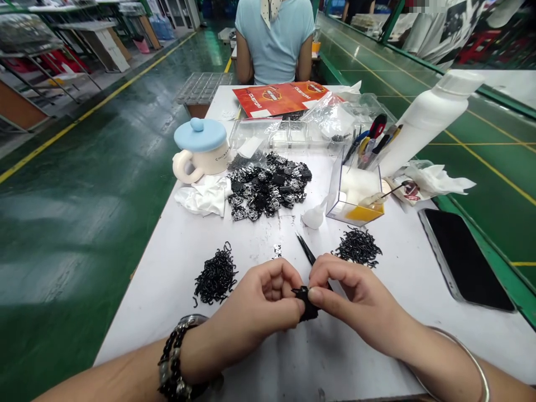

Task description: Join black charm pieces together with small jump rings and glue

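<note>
Near the table's front, my left hand [268, 301] pinches a small black part [309, 310] between thumb and fingers. My right hand [355, 296] closes its thumb and forefinger on the same part's upper right edge. Black tweezers [305, 248] lie on the table just beyond, partly hidden behind my right hand. A pile of thin curved black pieces [215, 274] is left of my left hand, and a similar black pile [358, 245] sits behind my right hand. Small silvery pieces [277, 251] lie between them.
Farther back is a heap of black and silver parts [270, 184]. A lidded mug [205, 151] and crumpled white cloth [205, 195] stand left. Right are a clear tool box [355, 195], a white bottle [431, 123] and a phone [467, 259]. A person [274, 44] sits ahead.
</note>
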A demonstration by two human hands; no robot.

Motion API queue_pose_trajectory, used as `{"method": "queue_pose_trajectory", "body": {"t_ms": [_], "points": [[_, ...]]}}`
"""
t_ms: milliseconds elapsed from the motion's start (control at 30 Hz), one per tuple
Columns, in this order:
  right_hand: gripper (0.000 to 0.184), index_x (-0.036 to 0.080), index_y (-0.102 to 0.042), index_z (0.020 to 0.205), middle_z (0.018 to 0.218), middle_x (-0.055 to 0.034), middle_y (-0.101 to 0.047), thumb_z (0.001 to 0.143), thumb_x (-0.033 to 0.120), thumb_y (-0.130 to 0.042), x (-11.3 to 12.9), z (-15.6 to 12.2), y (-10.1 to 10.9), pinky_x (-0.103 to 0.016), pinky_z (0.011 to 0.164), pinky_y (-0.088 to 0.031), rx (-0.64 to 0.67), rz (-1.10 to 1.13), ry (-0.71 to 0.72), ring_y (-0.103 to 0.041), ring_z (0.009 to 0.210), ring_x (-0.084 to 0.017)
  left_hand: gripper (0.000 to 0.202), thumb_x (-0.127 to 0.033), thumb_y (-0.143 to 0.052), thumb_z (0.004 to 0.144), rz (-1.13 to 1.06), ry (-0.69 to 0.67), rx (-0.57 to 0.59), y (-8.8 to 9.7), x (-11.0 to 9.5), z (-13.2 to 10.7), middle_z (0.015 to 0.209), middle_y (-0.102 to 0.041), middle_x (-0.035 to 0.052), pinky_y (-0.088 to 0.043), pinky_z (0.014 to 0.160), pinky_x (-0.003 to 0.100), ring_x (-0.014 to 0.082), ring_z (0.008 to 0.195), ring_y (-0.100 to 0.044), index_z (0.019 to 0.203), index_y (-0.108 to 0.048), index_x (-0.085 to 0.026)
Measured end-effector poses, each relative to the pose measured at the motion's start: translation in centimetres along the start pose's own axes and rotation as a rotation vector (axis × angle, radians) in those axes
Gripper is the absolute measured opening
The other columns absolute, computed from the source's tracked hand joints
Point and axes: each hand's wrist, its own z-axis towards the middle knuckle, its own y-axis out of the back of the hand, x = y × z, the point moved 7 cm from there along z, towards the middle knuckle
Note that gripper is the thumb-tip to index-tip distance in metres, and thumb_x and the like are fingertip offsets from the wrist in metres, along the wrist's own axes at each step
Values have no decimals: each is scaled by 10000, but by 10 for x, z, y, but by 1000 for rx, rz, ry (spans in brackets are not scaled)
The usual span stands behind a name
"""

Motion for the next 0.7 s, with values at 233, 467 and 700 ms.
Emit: {"method": "queue_pose_trajectory", "body": {"t_ms": [233, 467, 700], "points": [[297, 194, -560, 1031, 808, -5, -582, 825, 406, -594, -4, 11, 45, -237, 678, -423, -356, -204, 54, -535, 744, -105, 180, -201, -644, 625, -64, 2, -12, 3, 2, 4, 524, -507, -38, -332, 451, 175, 51, 446, -424, 742, -517, -151], [614, 175, -420, 1281, 689, 3, -621, 777, 477, -598, -13, 33, 68, -262, 561, -363, -510, -586, -157, -556, 606, -156, 188, -194, -615, 545, -70, 29, -132, 7, -3, 2, 507, -487, -49, -309, 433, 167, 44, 442, -411, 686, -500, -148], [304, 186, -618, 930, 576, 5, -552, 719, 402, -654, -21, 44, 62, -247, 526, -233, -572, -523, -116, -445, 529, -133, 161, -161, -583, 543, -88, 44, -107, 4, 1, 3, 491, -496, -60, -315, 433, 165, 36, 422, -403, 689, -516, -149]]}}
